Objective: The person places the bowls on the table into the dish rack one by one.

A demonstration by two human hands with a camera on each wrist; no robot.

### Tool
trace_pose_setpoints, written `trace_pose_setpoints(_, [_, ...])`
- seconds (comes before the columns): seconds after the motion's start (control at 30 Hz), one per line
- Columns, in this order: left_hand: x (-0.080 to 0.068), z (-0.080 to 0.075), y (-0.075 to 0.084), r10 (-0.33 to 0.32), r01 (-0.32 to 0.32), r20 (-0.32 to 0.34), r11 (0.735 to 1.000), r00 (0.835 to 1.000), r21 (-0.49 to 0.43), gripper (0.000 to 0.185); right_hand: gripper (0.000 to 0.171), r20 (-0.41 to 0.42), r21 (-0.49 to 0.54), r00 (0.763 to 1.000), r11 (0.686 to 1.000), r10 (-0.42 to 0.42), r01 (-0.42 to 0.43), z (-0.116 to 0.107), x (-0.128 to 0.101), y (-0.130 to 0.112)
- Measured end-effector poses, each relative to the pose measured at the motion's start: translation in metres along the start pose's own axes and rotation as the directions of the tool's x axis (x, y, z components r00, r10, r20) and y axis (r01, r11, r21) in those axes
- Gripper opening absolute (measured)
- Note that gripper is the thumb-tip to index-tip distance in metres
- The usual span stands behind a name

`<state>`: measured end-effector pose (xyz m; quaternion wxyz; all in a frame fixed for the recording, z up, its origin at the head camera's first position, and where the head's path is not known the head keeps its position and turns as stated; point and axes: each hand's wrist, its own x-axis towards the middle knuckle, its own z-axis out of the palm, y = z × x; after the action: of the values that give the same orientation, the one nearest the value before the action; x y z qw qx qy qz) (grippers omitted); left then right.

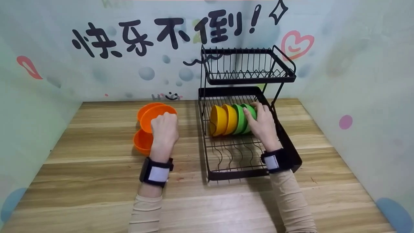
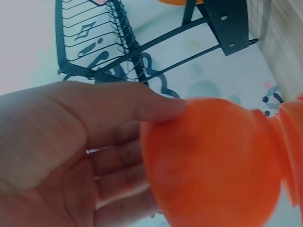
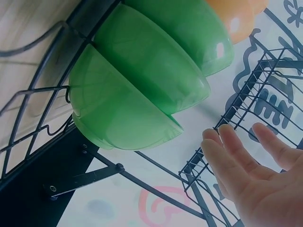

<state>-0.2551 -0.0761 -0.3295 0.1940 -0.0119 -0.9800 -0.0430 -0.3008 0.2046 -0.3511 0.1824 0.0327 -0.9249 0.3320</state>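
My left hand [image 1: 164, 127] grips an orange bowl [image 1: 157, 116] tilted on its edge above the wooden table; in the left wrist view the thumb [image 2: 142, 106] lies over the rim of that orange bowl [image 2: 213, 165]. Two more orange bowls [image 1: 143, 142] lie just left of it. My right hand [image 1: 262, 124] is in the lower tier of the black dish rack [image 1: 239, 158], next to the green bowls [image 1: 241, 118], which stand on edge beside two yellow bowls [image 1: 219, 120]. In the right wrist view the right hand [image 3: 246, 165] has straight fingers, apart from the green bowls [image 3: 123, 109].
The rack's upper tier [image 1: 249, 76] holds nothing and hangs over the back of the lower tier. Painted walls close in the wooden table [image 1: 97, 181] on three sides. The front slots of the lower tier hold no dishes.
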Motion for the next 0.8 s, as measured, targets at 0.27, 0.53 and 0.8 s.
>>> trace_pose_setpoints(0.27, [-0.001, -0.002, 0.009, 0.198, -0.2, -0.159, 0.98, 0.967, -0.002, 0.009, 0.054, 0.017, 0.036, 1.0, 0.999, -0.005, 0.004, -0.005, -0.002, -0.005])
trace_pose_setpoints(0.53, [-0.001, 0.003, 0.021, 0.377, -0.393, -0.266, 0.919, 0.887, -0.009, 0.005, 0.053, 0.085, 0.204, 0.996, 0.979, -0.035, 0.017, -0.011, -0.005, -0.014])
trace_pose_setpoints(0.8, [-0.003, 0.009, 0.036, 0.53, -0.552, -0.3, 0.834, 0.793, 0.015, 0.008, 0.053, 0.146, 0.307, 0.989, 0.952, -0.031, -0.015, -0.014, -0.013, -0.027])
